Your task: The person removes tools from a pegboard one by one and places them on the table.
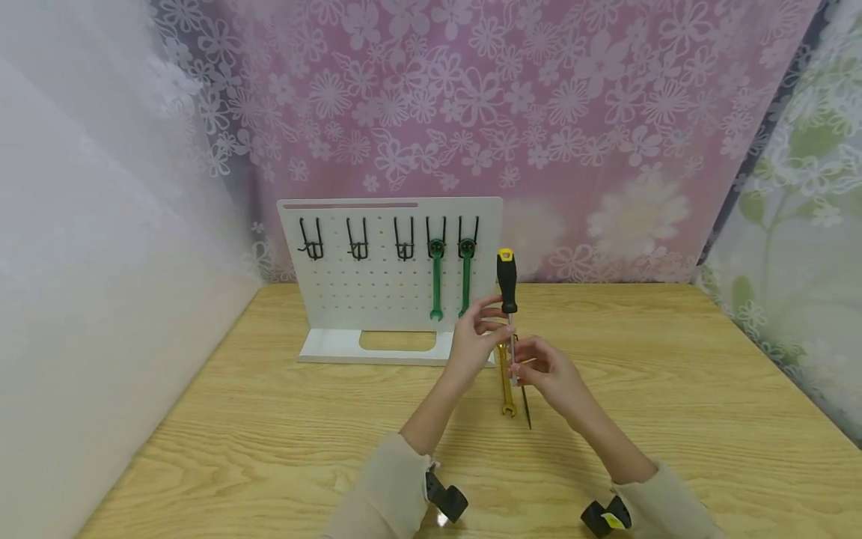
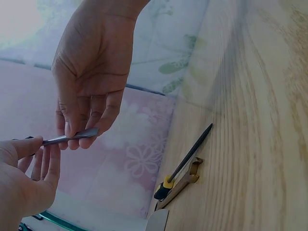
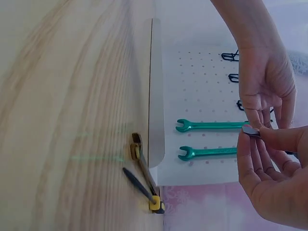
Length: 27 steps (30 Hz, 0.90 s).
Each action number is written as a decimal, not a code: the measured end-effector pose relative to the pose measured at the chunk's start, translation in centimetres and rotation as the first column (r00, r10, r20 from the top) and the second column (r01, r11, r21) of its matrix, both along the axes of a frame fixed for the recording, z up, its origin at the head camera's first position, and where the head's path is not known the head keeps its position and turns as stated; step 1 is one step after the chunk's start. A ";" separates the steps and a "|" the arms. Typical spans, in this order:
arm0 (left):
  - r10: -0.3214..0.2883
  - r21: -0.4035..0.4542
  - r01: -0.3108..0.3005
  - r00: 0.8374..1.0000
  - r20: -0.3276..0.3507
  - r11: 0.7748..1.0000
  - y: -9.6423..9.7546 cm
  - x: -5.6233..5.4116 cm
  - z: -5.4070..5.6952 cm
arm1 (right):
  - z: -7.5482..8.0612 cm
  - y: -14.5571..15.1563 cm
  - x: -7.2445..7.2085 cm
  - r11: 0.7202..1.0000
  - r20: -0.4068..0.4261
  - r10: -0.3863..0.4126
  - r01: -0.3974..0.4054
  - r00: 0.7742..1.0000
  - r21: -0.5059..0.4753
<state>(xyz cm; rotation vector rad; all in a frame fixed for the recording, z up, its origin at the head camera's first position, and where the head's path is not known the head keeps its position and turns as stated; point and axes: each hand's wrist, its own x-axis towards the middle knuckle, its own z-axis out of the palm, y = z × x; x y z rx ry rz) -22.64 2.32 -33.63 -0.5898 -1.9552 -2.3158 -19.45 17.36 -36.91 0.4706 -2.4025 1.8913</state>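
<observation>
A screwdriver (image 1: 508, 283) with a black handle and yellow end stands upright, handle up, above the table. My left hand (image 1: 475, 337) pinches its metal shaft just under the handle. Lower down, my right hand (image 1: 548, 374) pinches the shaft near the tip. The left wrist view shows the flat blade (image 2: 89, 134) between the right fingertips; the handle is out of sight there. Beneath the hands, a gold wrench (image 1: 508, 389) lies on the table beside a second screwdriver (image 1: 527, 410) with a dark shaft, whose handle the right hand mostly hides in the head view.
A white pegboard (image 1: 377, 299) stands behind and left of the hands, its base on the wooden table (image 1: 269, 442). Two green wrenches, one left (image 1: 436, 284) and one right (image 1: 465, 281), hang from its right-hand hooks. Several black hooks (image 1: 358, 247) to the left hold nothing. Floral curtains surround the table.
</observation>
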 end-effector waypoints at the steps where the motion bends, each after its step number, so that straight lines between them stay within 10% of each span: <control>1: 0.001 0.000 -0.001 1.000 -0.002 1.000 0.2 0.0 -0.1 | -0.1 0.2 0.1 1.000 0.001 -0.002 0.002 1.000 0.001; 27: 0.010 0.017 -0.010 1.000 0.022 1.000 4.3 -1.8 -5.2 | -2.3 3.2 0.8 0.999 0.046 -0.038 0.037 0.998 0.022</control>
